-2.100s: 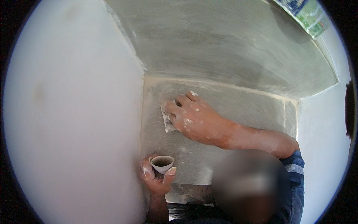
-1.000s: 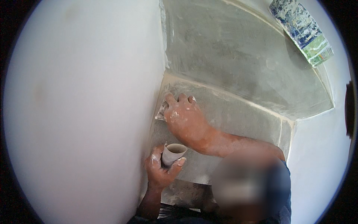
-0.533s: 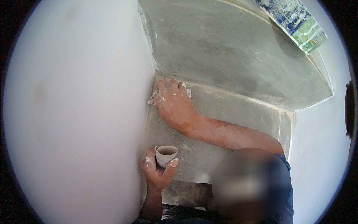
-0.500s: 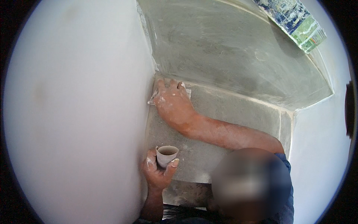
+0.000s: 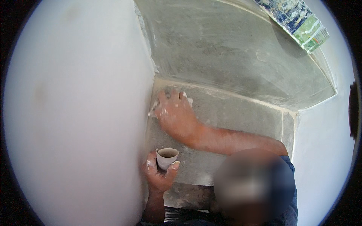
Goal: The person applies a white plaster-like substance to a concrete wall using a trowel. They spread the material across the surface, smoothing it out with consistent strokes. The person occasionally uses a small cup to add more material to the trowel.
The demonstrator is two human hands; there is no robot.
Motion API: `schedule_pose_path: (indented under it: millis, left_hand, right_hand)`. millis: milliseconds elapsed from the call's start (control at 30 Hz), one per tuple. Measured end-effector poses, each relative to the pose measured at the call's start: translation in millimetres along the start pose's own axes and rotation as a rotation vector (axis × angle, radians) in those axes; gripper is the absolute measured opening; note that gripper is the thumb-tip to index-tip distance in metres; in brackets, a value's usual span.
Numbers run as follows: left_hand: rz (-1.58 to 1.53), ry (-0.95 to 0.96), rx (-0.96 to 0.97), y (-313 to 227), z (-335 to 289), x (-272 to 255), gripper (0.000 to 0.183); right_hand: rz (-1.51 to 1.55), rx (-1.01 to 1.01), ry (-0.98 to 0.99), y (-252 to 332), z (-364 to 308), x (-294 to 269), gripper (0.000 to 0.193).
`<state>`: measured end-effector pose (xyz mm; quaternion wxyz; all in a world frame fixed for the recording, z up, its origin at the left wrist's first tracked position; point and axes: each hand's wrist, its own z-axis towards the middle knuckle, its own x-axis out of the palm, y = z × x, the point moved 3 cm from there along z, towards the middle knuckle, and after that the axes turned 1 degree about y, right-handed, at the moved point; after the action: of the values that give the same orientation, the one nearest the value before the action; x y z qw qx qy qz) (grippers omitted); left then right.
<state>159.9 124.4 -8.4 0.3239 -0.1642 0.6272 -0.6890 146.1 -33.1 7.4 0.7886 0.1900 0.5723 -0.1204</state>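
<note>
- Grasped in the left hand point(image 5: 159, 180): a small pale cup point(image 5: 167, 162), mouth upward, thumb along the right side, fingers curled about the left.
- Gripped beneath the bent fingers of the right hand point(image 5: 175, 118), against the lower grey surface point(image 5: 226, 109): a thin pale flat piece point(image 5: 189, 102), corners jutting out on both sides.
- Tight on the left: white wall point(image 5: 83, 113) just beside both hands; contact with either impossible to tell.
- Just beyond the right fingertips: pale seam point(image 5: 241, 96) between the lower and the upper grey surface point(image 5: 226, 49).
- Roomiest to the right: a wide grey run past the flat piece, up to the right white wall point(image 5: 320, 150), partly crossed by the right forearm point(image 5: 233, 141).
- Between cup and right hand: only a short grey gap.
- Near the cup, below: front edge point(image 5: 194, 184), partly behind a blurred round patch point(image 5: 254, 188).
- Well apart, upper right: a smeared blue, white and green object point(image 5: 296, 23), kind unclear.
</note>
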Motion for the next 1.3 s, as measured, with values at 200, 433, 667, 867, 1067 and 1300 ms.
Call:
schedule_pose_path:
  millis: [200,433,667,867,1067,1300]
  left_hand:
    - [0.035,-0.001,-0.005,0,-1,-1,0.034]
    - [0.029,0.021,-0.020,1,2,0,0.032]
    - [0.013,0.001,0.021,-7,4,3,0.033]
    - [0.058,-0.005,0.071,-5,4,0,0.033]
    - [0.059,0.106,-0.087,-6,3,1,0.045]
    - [0.045,0.064,0.010,-10,6,4,0.037]
  right_hand:
    - [0.070,0.019,-0.020,0,4,0,0.019]
    - [-0.010,-0.066,-0.048,-12,13,-5,0.017]
    - [0.056,-0.044,0.043,-7,4,-9,0.017]
    - [-0.108,-0.009,0.043,-42,17,-56,0.016]
    - [-0.121,0.044,0.079,-65,19,-63,0.016]
    - [-0.137,-0.064,0.102,-54,33,-43,0.016]
